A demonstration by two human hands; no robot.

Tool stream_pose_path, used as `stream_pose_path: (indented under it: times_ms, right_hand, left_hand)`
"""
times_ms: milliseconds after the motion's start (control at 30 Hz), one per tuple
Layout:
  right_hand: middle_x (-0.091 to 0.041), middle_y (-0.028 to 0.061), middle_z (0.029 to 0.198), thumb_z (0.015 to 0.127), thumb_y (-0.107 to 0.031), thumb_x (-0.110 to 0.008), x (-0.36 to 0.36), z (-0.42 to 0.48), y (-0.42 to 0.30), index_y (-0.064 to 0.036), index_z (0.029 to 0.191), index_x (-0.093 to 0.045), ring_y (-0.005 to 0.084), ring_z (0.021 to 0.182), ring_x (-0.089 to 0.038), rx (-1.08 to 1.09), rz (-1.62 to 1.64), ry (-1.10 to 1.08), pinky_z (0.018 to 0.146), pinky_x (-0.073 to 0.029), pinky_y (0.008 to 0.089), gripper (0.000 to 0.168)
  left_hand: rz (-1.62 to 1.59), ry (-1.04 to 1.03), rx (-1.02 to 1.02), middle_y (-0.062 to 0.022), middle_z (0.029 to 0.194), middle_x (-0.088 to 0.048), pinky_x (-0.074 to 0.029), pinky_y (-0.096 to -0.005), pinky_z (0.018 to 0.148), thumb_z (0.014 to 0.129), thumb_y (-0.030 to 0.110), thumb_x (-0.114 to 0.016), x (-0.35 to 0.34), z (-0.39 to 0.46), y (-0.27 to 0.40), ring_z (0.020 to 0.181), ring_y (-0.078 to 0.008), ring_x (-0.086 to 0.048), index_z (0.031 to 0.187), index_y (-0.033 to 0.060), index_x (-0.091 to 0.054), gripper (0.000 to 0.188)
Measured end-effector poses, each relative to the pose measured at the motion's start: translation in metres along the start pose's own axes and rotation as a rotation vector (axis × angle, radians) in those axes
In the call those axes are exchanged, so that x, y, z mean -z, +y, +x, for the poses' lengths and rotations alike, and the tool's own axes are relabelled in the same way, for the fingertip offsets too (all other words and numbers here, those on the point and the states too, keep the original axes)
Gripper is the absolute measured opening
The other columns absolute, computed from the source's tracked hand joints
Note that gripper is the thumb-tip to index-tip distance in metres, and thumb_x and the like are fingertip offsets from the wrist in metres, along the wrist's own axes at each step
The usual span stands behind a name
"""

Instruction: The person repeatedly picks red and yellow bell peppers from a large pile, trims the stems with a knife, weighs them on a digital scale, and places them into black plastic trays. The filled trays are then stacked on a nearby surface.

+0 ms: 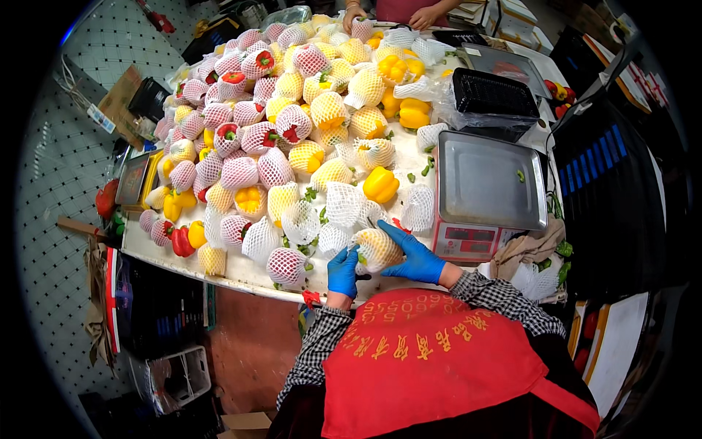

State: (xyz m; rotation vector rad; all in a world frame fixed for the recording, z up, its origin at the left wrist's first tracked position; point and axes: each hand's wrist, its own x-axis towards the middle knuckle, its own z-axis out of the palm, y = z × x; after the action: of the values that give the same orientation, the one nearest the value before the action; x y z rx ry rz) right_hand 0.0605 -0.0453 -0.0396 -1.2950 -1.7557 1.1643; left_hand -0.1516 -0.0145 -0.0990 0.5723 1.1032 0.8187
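Note:
Both hands wear blue gloves and meet at the table's near edge. Between them is a yellow bell pepper in a white foam net [378,249], its green stem end towards the left. My left hand [343,273] grips that stem end. On the other side my right hand [415,257] holds it, forefinger stretched along the top and thumb below. A small dark object [363,277] shows beside my left hand; what it is I cannot tell. Just beyond lie empty foam nets [344,204], cut green stems [311,193] and a bare yellow bell pepper [381,185].
Netted red and yellow peppers [258,171] are heaped across the white table [247,275]. To the right stand a weighing scale [488,181], black trays [493,93] and a brown cloth [529,249]. Across the table, another person's hands [355,16] touch a netted pepper.

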Motion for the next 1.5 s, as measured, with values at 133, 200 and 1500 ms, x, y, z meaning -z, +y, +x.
stream_pose_path:
  times_ms: [133,200,1500]
  right_hand:
    - [-0.029,0.015,0.156,0.074,-0.021,-0.085,0.011,-0.001,-0.002,-0.015,0.157,-0.009,0.0273,0.138,-0.038,0.095,0.081,-0.063,0.114,-0.032,0.0383,0.112]
    - [-0.031,0.0158,0.154,0.073,-0.019,-0.085,0.011,-0.001,0.0,-0.015,0.157,-0.005,0.0267,0.135,-0.042,0.038,0.228,-0.069,0.113,-0.034,0.0377,0.116]
    - [-0.062,0.0027,0.079,0.101,-0.039,-0.053,0.012,0.071,-0.045,-0.002,0.121,-0.061,0.0096,0.06,-0.057,-0.258,0.484,0.342,0.055,-0.047,0.0241,0.043]
  left_hand:
    - [-0.052,0.03,0.044,-0.008,0.095,-0.071,-0.05,-0.0272,0.043,0.097,0.024,-0.058,0.003,0.001,-0.009,0.062,-0.014,-0.065,0.12,0.0011,-0.064,0.032]
    - [-0.142,0.041,0.123,-0.0066,0.088,-0.071,-0.046,-0.025,0.04,0.097,0.025,-0.058,-0.002,-0.003,-0.014,0.058,-0.0121,-0.063,0.117,0.0009,-0.065,0.032]
    - [-0.262,-0.292,-0.146,-0.0136,0.134,-0.052,-0.047,-0.0445,0.102,0.084,0.019,-0.073,0.037,-0.048,-0.011,0.122,-0.0301,-0.054,0.143,0.0044,-0.037,0.071]
